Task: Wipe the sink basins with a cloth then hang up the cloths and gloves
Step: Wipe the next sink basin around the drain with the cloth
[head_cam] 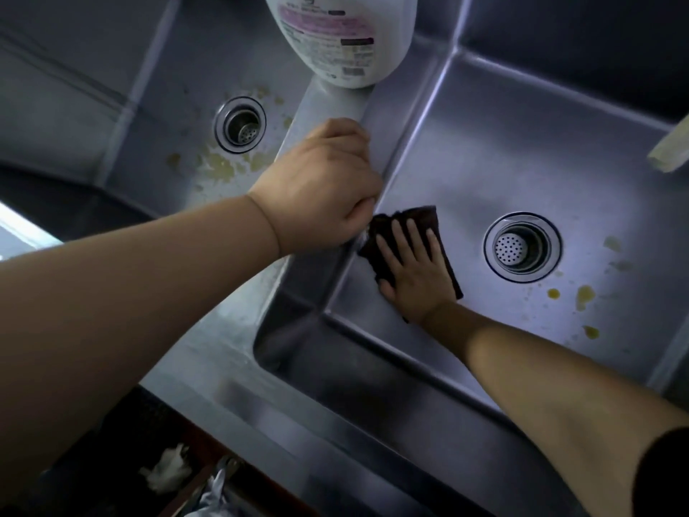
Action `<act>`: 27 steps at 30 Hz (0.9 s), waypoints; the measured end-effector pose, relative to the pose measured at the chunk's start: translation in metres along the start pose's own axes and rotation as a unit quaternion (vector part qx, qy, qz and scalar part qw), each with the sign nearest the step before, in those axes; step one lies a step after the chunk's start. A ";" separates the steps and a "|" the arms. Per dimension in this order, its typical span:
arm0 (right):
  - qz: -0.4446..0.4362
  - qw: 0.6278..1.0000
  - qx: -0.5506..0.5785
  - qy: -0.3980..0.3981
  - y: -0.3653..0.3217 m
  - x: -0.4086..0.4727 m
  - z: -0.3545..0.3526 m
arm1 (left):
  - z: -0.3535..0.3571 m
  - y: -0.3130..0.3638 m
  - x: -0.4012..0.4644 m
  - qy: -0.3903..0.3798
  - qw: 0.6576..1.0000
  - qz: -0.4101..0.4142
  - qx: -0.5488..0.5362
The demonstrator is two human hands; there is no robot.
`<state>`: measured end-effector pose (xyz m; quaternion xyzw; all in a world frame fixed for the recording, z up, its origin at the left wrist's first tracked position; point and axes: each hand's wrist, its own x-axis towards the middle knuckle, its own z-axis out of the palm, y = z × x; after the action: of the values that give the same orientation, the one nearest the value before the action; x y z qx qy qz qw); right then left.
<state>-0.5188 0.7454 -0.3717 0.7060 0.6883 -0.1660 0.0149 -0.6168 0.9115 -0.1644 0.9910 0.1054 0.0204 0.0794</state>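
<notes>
Pressing my right hand (412,272) flat on the dark brown cloth (410,233), fingers straight and spread, palm down. Cloth lies on the floor of the right basin (522,173), near its left wall, just below the divider (335,102) between the two basins. Part of the cloth shows above my fingertips and along the right side of my hand.

My left hand (320,184) rests on top of the divider, fingers curled over its right edge. It grips the ridge; nothing else held in it that I can see. Its knuckles sit just above the cloth's upper left corner.

Right drain (522,247), round with a perforated strainer, lies to the right of the cloth, apart from it. Yellowish stains (583,296) spot the basin floor beyond and below the drain.

Left basin (179,106) has its own drain (240,124), with yellowish residue (223,167) scattered below and around it.

White bottle (332,39) with a pink-banded label stands at the far end of the divider, well above my left hand.

Pale object (671,147) juts in at the right edge; cannot tell what it is.

Steel front rim (261,412) runs beneath my forearms. Crumpled white material (167,468) below the rim at lower left, dim.
</notes>
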 end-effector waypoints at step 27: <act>-0.129 0.987 -0.074 -0.061 0.098 -0.205 -0.003 | -0.010 0.038 0.016 -0.194 0.939 0.112 0.260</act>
<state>-0.4217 0.5432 -0.3367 0.5966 0.7820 -0.1579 0.0874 -0.5939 0.8797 -0.1480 0.9673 -0.0217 -0.1916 -0.1651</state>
